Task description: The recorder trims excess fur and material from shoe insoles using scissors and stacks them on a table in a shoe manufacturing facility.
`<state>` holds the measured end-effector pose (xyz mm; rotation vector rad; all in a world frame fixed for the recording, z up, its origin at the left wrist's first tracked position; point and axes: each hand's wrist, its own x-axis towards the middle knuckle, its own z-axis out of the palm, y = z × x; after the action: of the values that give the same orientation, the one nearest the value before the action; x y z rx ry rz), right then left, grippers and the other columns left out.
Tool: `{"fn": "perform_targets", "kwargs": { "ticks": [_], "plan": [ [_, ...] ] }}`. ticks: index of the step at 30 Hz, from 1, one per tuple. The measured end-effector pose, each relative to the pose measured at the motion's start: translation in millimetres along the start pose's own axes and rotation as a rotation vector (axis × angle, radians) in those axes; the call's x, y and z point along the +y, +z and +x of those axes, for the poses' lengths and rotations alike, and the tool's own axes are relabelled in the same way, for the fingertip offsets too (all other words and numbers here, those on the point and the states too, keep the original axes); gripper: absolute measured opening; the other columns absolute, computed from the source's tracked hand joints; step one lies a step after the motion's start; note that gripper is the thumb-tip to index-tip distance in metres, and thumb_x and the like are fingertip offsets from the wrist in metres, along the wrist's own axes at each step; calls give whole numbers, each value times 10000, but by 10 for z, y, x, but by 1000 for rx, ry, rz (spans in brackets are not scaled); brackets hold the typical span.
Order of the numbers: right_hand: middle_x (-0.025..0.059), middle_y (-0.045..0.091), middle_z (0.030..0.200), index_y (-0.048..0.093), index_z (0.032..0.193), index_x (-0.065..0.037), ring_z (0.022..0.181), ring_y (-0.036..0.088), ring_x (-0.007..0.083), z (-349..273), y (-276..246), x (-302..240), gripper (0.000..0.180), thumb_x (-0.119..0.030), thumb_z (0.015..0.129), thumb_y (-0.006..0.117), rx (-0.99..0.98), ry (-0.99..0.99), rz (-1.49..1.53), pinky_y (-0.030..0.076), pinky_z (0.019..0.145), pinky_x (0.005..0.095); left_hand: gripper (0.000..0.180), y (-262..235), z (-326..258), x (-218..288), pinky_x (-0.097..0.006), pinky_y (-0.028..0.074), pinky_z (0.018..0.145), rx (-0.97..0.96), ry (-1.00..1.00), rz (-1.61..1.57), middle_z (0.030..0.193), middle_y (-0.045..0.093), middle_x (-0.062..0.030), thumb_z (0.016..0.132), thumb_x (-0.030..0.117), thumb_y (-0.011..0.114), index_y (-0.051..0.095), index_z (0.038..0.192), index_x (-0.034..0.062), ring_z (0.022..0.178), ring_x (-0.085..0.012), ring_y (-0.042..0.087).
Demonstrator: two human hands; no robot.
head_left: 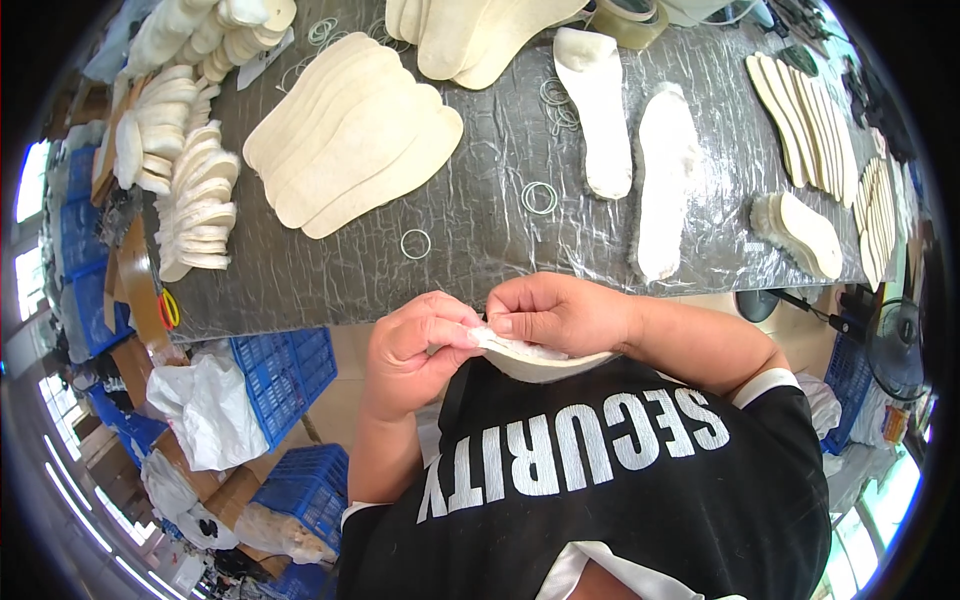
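Close to my chest, just off the table's near edge, I hold a cream insole [545,367] with a white fluffy inner side. My left hand [425,345] pinches its left end between thumb and fingers. Curled over the same end, my right hand [560,312] presses thumb and fingertips together right beside the left fingertips. The rest of the insole runs to the right beneath my right hand and wrist, which partly hide it. On the table ahead lie a white fluffy insole [662,185] and another white insole [598,125].
A fan of flat cream insoles [345,135] covers the table's left middle. Stacks of fluffy insoles [200,205] stand at the far left, more piles [800,120] at the right. Rubber bands [539,198] and yellow-handled scissors [168,309] lie about. Blue crates [285,375] stand below left.
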<state>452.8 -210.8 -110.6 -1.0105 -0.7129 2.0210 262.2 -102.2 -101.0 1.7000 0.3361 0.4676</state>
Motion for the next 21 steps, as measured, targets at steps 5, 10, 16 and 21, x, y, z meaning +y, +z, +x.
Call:
{"fn": "perform_targets", "kwargs": {
  "ticks": [5, 10, 16, 21],
  "plan": [
    [44, 568, 745, 583, 917, -35, 720, 555, 184, -93, -90, -43, 368, -402, 935, 565, 90, -416, -474, 446, 668, 335, 223, 26, -6, -31, -251, 509, 700, 128, -128, -214, 908, 652, -89, 726, -75, 738, 630, 898, 16, 805, -139, 629],
    [91, 626, 849, 606, 996, -16, 823, 607, 213, -113, -202, -231, 401, -409, 937, 550, 174, 43, -955, 473, 729, 365, 509, 63, 238, 36, -270, 515, 782, 259, -364, -425, 1014, 638, -128, 798, 2, 728, 478, 1241, -28, 882, -174, 631],
    [30, 643, 944, 596, 1127, 5, 833, 588, 67, -133, -654, -124, 358, -311, 984, 507, 146, -50, 182, 493, 742, 232, 503, 80, 250, 24, -374, 410, 985, 333, 2, -64, 1315, 473, -174, 783, 111, 766, 512, 1199, -17, 1176, -252, 486],
    [56, 647, 966, 589, 1121, 16, 831, 607, 94, -71, -769, 56, 352, -297, 968, 539, 30, -56, 374, 510, 739, 253, 369, 194, 268, 83, -397, 367, 1008, 326, 196, 296, 1244, 500, -177, 695, 16, 790, 538, 963, 36, 1171, -267, 478]
  ]
}}
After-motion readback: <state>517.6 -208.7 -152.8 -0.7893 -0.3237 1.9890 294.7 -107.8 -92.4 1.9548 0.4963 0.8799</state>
